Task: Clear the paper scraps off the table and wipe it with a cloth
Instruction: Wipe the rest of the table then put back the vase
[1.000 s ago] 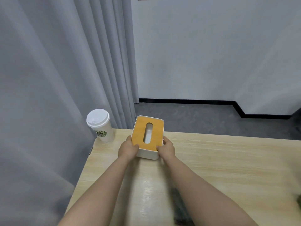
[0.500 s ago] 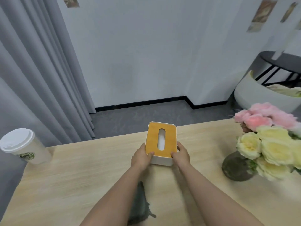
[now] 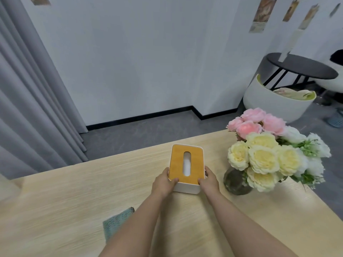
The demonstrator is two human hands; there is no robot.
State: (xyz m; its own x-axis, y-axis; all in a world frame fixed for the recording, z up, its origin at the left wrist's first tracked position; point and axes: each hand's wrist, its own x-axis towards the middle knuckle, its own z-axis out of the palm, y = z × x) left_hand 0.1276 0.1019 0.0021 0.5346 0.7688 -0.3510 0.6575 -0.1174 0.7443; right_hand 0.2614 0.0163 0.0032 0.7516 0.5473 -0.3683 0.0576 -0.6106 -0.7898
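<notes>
Both hands, left and right, grip the tissue box at the surface's far edge, beside the vase. Cloth lies near edge, under left forearm. No scraps visible. Probably shifting clutter; next: release box, grab cloth, wipe

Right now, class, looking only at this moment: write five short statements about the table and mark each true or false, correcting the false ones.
1. Both hands, left hand and right hand, grip the tissue box. True.
2. The tissue box lid is blue. False: it is orange-brown.
3. A vase of flowers stands right of the box. True.
4. The green cloth lies on the box. False: it lies on the table, partly under the left forearm.
5. Paper scraps cover the table. False: none show.
</notes>
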